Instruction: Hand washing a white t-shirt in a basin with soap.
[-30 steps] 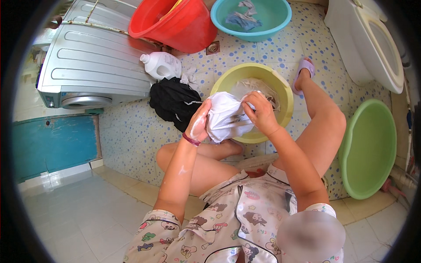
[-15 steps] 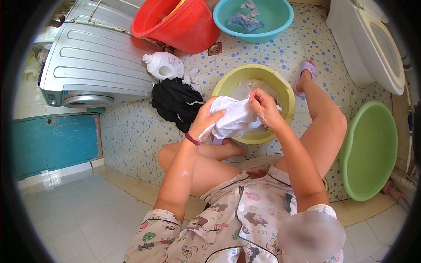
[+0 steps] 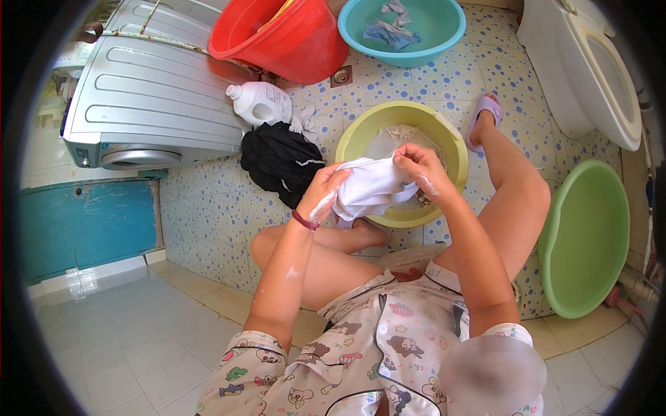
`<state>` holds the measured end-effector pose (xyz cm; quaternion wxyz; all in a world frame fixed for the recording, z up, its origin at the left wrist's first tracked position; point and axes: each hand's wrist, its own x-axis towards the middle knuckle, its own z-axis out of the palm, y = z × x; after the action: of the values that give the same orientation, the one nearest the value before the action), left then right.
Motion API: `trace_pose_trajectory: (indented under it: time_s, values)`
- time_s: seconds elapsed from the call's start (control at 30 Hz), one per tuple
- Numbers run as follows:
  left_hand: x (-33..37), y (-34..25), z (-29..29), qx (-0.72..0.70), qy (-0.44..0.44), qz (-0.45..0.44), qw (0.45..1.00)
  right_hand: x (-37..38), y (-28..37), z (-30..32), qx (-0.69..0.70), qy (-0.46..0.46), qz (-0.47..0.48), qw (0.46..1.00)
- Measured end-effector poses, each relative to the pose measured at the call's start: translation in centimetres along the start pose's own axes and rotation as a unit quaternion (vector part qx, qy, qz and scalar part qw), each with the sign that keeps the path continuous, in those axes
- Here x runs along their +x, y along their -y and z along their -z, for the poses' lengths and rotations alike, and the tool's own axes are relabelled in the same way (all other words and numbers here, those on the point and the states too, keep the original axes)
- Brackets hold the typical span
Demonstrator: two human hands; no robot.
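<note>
A wet white cloth (image 3: 374,184), whose exact kind I cannot make out, is stretched between my hands over a yellow basin (image 3: 354,132). My left hand (image 3: 322,193) is closed on its left side, with suds along the thumb and wrist. On the upper right edge, my right hand (image 3: 421,170) pinches the fabric between thumb and fingers; foam shows on that hand too. Cloudy water and more pale fabric (image 3: 409,135) lie in the basin, partly hidden behind the cloth and my hands.
Black clothes (image 3: 281,163) lie on the tiles left of the basin, beside a white detergent bottle (image 3: 260,102) and a washing machine (image 3: 156,90). Beyond are a red bucket (image 3: 284,41) and a blue basin (image 3: 361,52) holding wet cloths. A green basin (image 3: 586,243) and a toilet (image 3: 555,76) stand right.
My left hand has shifted its hold up to the cloth's upper left edge. The cloth's top edge is now pulled straighter between both hands. My right hand has moved slightly.
</note>
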<state>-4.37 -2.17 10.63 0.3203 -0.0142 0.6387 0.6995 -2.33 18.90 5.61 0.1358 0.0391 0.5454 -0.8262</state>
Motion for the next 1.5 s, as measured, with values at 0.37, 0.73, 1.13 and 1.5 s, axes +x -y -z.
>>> trace_pose_trajectory:
  time_s: [0.37,0.73,1.13,1.5]
  values:
    - [0.2,0.2,0.6,-0.247,0.071,0.079,0.963,1.5,-3.7,0.4,-0.045,-0.179,0.143,0.972]
    - [-0.5,-1.2,2.0,-0.316,0.053,0.065,0.945,0.3,-9.7,-2.9,-0.32,-0.209,0.215,0.899]
    - [-1.3,-2.3,6.4,-0.217,-0.025,-0.056,0.974,-1.8,-5.2,0.7,-0.047,-0.197,0.124,0.971]
    - [-2.1,-2.7,6.0,-0.167,-0.042,-0.058,0.983,-1.9,-4.4,1.3,0.036,-0.141,0.026,0.989]
